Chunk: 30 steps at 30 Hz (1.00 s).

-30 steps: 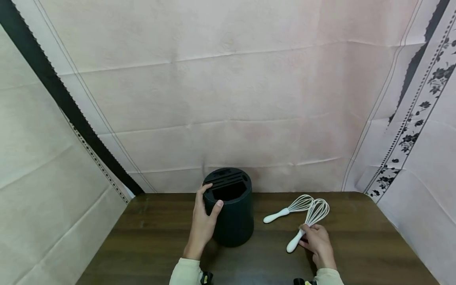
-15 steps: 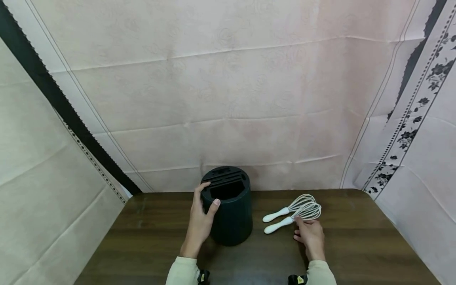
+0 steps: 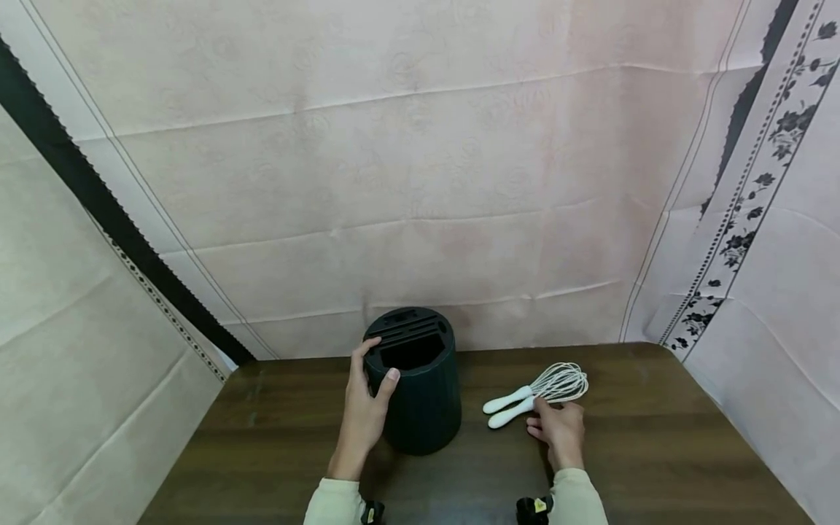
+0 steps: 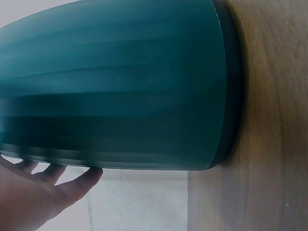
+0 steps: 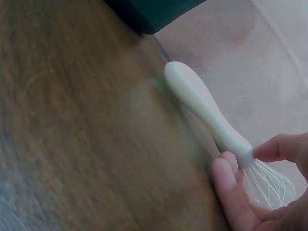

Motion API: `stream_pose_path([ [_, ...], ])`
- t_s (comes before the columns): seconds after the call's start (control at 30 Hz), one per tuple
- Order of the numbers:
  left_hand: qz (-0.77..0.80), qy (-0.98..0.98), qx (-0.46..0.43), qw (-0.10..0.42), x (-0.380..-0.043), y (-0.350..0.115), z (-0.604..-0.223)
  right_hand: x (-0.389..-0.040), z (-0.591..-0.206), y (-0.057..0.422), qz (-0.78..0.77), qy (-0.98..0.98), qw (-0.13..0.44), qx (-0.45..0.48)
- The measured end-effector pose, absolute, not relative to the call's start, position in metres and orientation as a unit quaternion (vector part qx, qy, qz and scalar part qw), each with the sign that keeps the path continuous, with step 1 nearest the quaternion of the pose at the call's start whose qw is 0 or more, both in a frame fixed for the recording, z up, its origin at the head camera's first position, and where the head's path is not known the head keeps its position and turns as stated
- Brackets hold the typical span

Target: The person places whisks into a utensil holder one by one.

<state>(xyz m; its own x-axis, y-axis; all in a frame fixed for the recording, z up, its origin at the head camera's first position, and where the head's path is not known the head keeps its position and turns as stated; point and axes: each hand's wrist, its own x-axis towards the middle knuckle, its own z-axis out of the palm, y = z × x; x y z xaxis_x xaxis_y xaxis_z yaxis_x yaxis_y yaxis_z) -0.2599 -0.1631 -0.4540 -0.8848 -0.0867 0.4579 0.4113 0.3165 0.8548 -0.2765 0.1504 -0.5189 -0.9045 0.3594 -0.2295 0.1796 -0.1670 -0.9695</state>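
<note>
A dark green, round utensil holder [image 3: 423,415] with slots and a rectangular opening in its top stands upright on the table. My left hand [image 3: 364,417] grips its upper left side, thumb on the near face and a finger over the rim. In the left wrist view, fingertips of that hand [image 4: 36,197] meet the holder's ribbed wall [image 4: 120,72]. Right of the holder, my right hand [image 3: 561,432] pinches the nearer white whisk [image 3: 509,415] where handle meets wires, as the right wrist view shows on its handle [image 5: 197,91]. The second whisk [image 3: 507,401] lies alongside, its wires overlapping.
The brown wooden table [image 3: 275,445] has its back edge right behind the holder. A pale cloth [image 3: 420,168] hangs beyond it, with more cloth at both sides. The holder's base [image 5: 154,19] shows at the top of the right wrist view.
My right hand has moved left and turned the nearer whisk from a slanting crossed position to lie nearly parallel with the other. The left hand keeps its grip on the holder.
</note>
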Motion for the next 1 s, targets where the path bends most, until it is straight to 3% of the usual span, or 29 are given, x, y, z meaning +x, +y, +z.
stream_pose_path([
  [0.43,-0.575,-0.781,-0.108,0.218,-0.2648,-0.1595,-0.4543,-0.275,-0.5175,0.1494,0.767,-0.604,0.057,-0.209],
  [1.0,-0.574,-0.782,-0.096,0.222,-0.2618,-0.1632,-0.455,-0.2685,-0.5175,0.1468,0.78,-0.557,0.179,-0.223],
])
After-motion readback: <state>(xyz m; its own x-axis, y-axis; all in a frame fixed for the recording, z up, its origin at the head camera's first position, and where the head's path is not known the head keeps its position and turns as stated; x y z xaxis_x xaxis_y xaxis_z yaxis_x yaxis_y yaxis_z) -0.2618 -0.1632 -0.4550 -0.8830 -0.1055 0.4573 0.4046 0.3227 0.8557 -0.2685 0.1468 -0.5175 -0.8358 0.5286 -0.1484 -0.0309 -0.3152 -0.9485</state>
